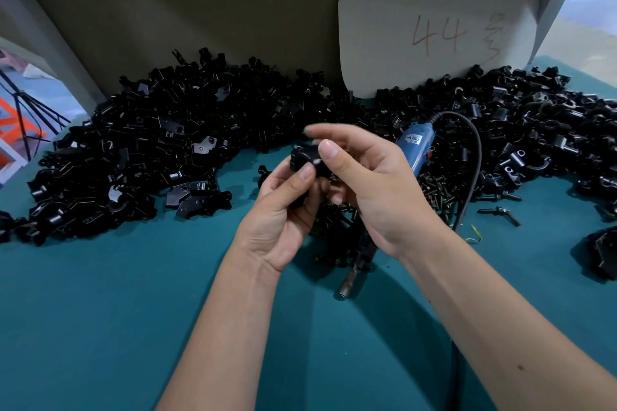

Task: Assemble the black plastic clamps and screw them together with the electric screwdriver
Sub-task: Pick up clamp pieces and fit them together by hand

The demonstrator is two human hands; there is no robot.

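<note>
Both hands, left hand [283, 210] and right hand [374, 183], pinch one black clamp [305, 160]; loose fingers could drop it; the electric screwdriver [412, 150] lies behind.

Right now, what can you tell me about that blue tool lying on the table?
The electric screwdriver lies unheld on the teal table, behind the right hand, which hides its middle. Its blue plastic body carries a pale label and a red spot near the switch. A black cord loops from its rear end. Its black front and metal socket tip point toward the viewer, resting among loose screws.
</note>
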